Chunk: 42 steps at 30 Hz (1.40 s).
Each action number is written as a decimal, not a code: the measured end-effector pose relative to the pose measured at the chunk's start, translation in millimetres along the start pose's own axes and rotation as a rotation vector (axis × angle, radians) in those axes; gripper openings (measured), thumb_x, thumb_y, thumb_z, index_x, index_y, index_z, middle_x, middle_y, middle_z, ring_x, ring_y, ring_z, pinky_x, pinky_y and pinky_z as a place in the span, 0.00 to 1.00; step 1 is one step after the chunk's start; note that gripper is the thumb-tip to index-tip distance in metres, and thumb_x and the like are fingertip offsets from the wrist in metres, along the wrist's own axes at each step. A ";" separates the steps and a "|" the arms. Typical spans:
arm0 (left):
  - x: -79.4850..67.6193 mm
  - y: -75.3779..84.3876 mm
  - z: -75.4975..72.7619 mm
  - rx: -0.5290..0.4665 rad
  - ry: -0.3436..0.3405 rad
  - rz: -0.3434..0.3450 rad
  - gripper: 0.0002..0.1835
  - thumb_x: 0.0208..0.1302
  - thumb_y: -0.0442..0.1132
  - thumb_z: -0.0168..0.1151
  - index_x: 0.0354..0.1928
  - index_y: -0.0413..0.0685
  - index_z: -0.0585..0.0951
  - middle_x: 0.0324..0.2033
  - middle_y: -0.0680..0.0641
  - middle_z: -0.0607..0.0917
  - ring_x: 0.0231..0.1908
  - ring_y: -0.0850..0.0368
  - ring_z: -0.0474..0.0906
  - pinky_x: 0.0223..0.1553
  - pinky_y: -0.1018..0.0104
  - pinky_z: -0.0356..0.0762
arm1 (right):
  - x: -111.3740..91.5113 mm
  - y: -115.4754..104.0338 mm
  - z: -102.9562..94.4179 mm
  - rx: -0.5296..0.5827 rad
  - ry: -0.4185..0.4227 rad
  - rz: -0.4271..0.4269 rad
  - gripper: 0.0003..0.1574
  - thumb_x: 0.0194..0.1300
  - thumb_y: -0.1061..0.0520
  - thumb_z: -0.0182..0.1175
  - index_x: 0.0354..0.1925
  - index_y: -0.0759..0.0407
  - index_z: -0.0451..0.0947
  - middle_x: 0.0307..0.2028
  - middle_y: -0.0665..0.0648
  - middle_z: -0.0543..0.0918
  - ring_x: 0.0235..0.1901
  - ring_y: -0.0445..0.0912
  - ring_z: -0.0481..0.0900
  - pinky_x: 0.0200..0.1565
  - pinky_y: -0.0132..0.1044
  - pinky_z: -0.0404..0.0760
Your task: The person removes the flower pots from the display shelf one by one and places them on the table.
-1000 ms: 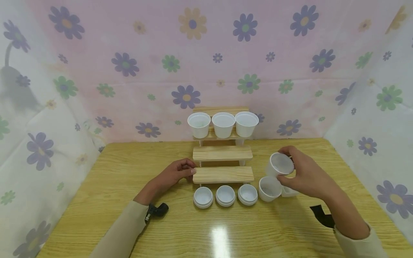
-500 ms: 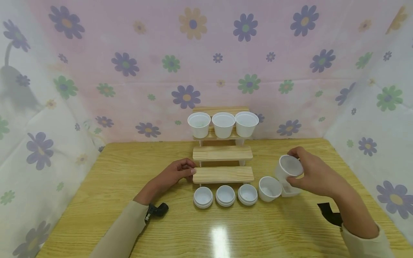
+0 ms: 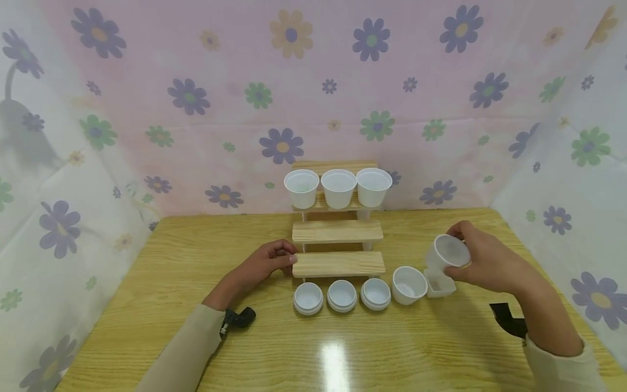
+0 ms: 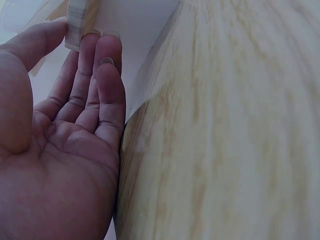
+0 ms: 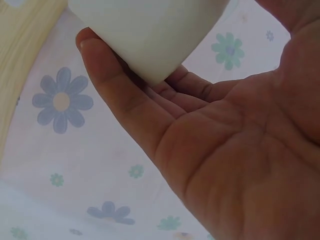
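Observation:
My right hand (image 3: 492,264) holds a white plastic cup (image 3: 452,251) by its sides, tilted a little, above the right part of the table. In the right wrist view the fingers lie along the wall of that cup (image 5: 150,40). Just below and left of it, a small white square dish (image 3: 440,286) sits beside another white cup (image 3: 409,286). At the left end of the lowest step of a tiered wooden stand (image 3: 338,264), my left hand (image 3: 266,261) pinches the board's edge. The left wrist view has the thumb and fingertips at the board (image 4: 81,25).
Three white cups, left (image 3: 301,190), middle (image 3: 338,190) and right (image 3: 374,189), stand side by side on an upper step. In front of the stand, three low white jars, (image 3: 308,298) included, form a row on the wooden table (image 3: 220,359). Flowered cloth (image 3: 333,109) rises behind.
My right hand has carried the white cup to the right, away from the standing cup, and more of the square dish now shows. The left hand has stayed at the stand.

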State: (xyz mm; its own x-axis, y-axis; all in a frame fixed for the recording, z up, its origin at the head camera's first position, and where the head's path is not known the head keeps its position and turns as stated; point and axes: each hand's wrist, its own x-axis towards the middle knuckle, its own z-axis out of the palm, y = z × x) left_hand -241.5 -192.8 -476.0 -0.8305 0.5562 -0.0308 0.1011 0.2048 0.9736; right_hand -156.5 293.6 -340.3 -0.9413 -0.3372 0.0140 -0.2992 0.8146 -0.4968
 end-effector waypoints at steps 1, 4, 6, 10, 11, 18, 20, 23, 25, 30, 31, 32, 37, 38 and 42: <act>-0.1 0.3 0.1 0.002 0.000 -0.001 0.15 0.81 0.45 0.61 0.59 0.42 0.79 0.40 0.42 0.83 0.41 0.47 0.81 0.48 0.56 0.83 | -0.3 0.9 -0.6 0.000 -0.002 0.005 0.45 0.61 0.55 0.79 0.64 0.71 0.64 0.53 0.71 0.81 0.46 0.57 0.83 0.42 0.48 0.83; -0.3 1.2 0.5 0.004 0.002 -0.005 0.16 0.81 0.46 0.61 0.59 0.42 0.79 0.40 0.42 0.83 0.41 0.47 0.81 0.48 0.57 0.83 | -1.1 4.3 -2.6 -0.005 -0.005 0.019 0.45 0.61 0.54 0.79 0.63 0.72 0.64 0.53 0.73 0.81 0.45 0.58 0.83 0.41 0.49 0.83; -0.4 1.9 0.7 0.004 0.002 -0.009 0.16 0.81 0.46 0.61 0.59 0.43 0.79 0.41 0.42 0.83 0.41 0.47 0.81 0.48 0.57 0.83 | -1.7 6.6 -3.8 -0.013 -0.006 0.026 0.46 0.61 0.54 0.79 0.63 0.72 0.64 0.54 0.74 0.80 0.45 0.59 0.83 0.40 0.50 0.83; -0.6 3.1 1.4 0.005 0.005 -0.012 0.16 0.81 0.45 0.61 0.59 0.42 0.79 0.41 0.42 0.83 0.41 0.48 0.81 0.48 0.57 0.82 | -3.0 11.4 -5.2 -0.026 -0.007 0.029 0.46 0.59 0.54 0.80 0.61 0.73 0.64 0.53 0.74 0.80 0.45 0.59 0.83 0.41 0.51 0.84; -0.6 3.1 1.5 0.004 0.005 -0.012 0.16 0.81 0.45 0.61 0.59 0.42 0.79 0.41 0.42 0.83 0.42 0.48 0.81 0.48 0.57 0.82 | -3.3 12.3 -5.4 -0.028 -0.009 0.029 0.46 0.59 0.54 0.80 0.61 0.73 0.64 0.53 0.73 0.80 0.45 0.59 0.83 0.41 0.51 0.84; -1.0 2.3 1.7 0.002 0.006 0.000 0.15 0.81 0.44 0.61 0.59 0.41 0.79 0.41 0.44 0.83 0.42 0.50 0.81 0.48 0.58 0.83 | -4.7 18.9 -7.7 -0.023 -0.037 0.051 0.45 0.59 0.53 0.80 0.60 0.72 0.64 0.51 0.71 0.81 0.44 0.58 0.83 0.40 0.50 0.83; -1.0 2.7 2.1 0.004 0.009 0.004 0.15 0.81 0.44 0.61 0.59 0.41 0.79 0.41 0.44 0.83 0.42 0.50 0.81 0.48 0.59 0.82 | -5.0 20.7 -8.1 -0.027 -0.040 0.064 0.46 0.59 0.53 0.81 0.59 0.73 0.63 0.50 0.71 0.81 0.43 0.58 0.83 0.40 0.49 0.83; -1.3 3.7 2.7 0.003 0.012 0.006 0.15 0.81 0.44 0.61 0.59 0.40 0.79 0.42 0.44 0.84 0.43 0.51 0.81 0.48 0.59 0.82 | -5.7 23.6 -8.6 -0.036 -0.041 0.080 0.47 0.58 0.53 0.81 0.58 0.74 0.62 0.48 0.71 0.81 0.41 0.57 0.82 0.38 0.48 0.82; -1.5 4.6 2.9 0.005 0.015 0.006 0.16 0.81 0.43 0.61 0.59 0.40 0.79 0.43 0.44 0.84 0.43 0.51 0.81 0.48 0.59 0.82 | -6.2 25.7 -9.0 -0.036 -0.048 0.091 0.47 0.57 0.54 0.81 0.58 0.74 0.62 0.47 0.70 0.81 0.41 0.57 0.82 0.37 0.47 0.81; -1.8 6.1 3.2 0.018 0.015 0.011 0.16 0.81 0.43 0.60 0.59 0.39 0.79 0.42 0.44 0.84 0.42 0.49 0.81 0.48 0.58 0.82 | -7.0 31.6 -10.4 -0.043 -0.094 0.114 0.48 0.57 0.54 0.81 0.57 0.74 0.60 0.47 0.70 0.81 0.39 0.55 0.81 0.37 0.46 0.80; -1.7 6.0 3.1 0.020 0.015 0.011 0.16 0.81 0.43 0.60 0.59 0.39 0.79 0.41 0.44 0.84 0.42 0.49 0.81 0.48 0.58 0.82 | -7.1 32.7 -10.7 -0.048 -0.106 0.120 0.48 0.57 0.54 0.81 0.57 0.75 0.60 0.46 0.71 0.81 0.39 0.55 0.81 0.37 0.46 0.79; -1.8 6.1 3.2 0.021 0.015 0.010 0.16 0.81 0.43 0.60 0.59 0.39 0.79 0.41 0.44 0.84 0.42 0.49 0.81 0.48 0.58 0.82 | -7.0 33.9 -11.0 -0.051 -0.117 0.129 0.48 0.57 0.54 0.81 0.58 0.75 0.59 0.46 0.71 0.81 0.39 0.55 0.81 0.36 0.45 0.79; -2.2 5.8 3.2 0.020 0.013 0.003 0.16 0.81 0.44 0.60 0.59 0.39 0.79 0.41 0.44 0.83 0.42 0.47 0.81 0.49 0.58 0.82 | -6.8 38.8 -11.2 -0.051 -0.178 0.164 0.49 0.58 0.54 0.80 0.58 0.76 0.57 0.42 0.69 0.80 0.38 0.55 0.80 0.36 0.45 0.78; -2.3 5.8 3.2 0.020 0.013 0.003 0.16 0.81 0.44 0.60 0.59 0.39 0.79 0.41 0.44 0.83 0.42 0.47 0.81 0.49 0.57 0.82 | -6.7 39.6 -11.1 -0.050 -0.188 0.167 0.49 0.58 0.54 0.80 0.58 0.76 0.56 0.42 0.68 0.80 0.37 0.55 0.79 0.36 0.45 0.78; -2.6 5.9 3.0 0.022 0.011 0.006 0.16 0.81 0.44 0.60 0.59 0.39 0.79 0.41 0.43 0.83 0.42 0.47 0.81 0.49 0.57 0.82 | -6.0 42.5 -10.6 -0.047 -0.212 0.179 0.49 0.58 0.54 0.79 0.57 0.76 0.56 0.41 0.67 0.80 0.37 0.55 0.79 0.36 0.45 0.77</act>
State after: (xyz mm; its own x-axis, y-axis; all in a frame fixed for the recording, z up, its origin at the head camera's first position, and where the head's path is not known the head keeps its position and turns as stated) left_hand -237.1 -190.6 -470.9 -0.8356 0.5489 -0.0220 0.1182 0.2188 0.9686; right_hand -165.2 335.2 -352.3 -0.9279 -0.2726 -0.2545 -0.1422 0.8894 -0.4345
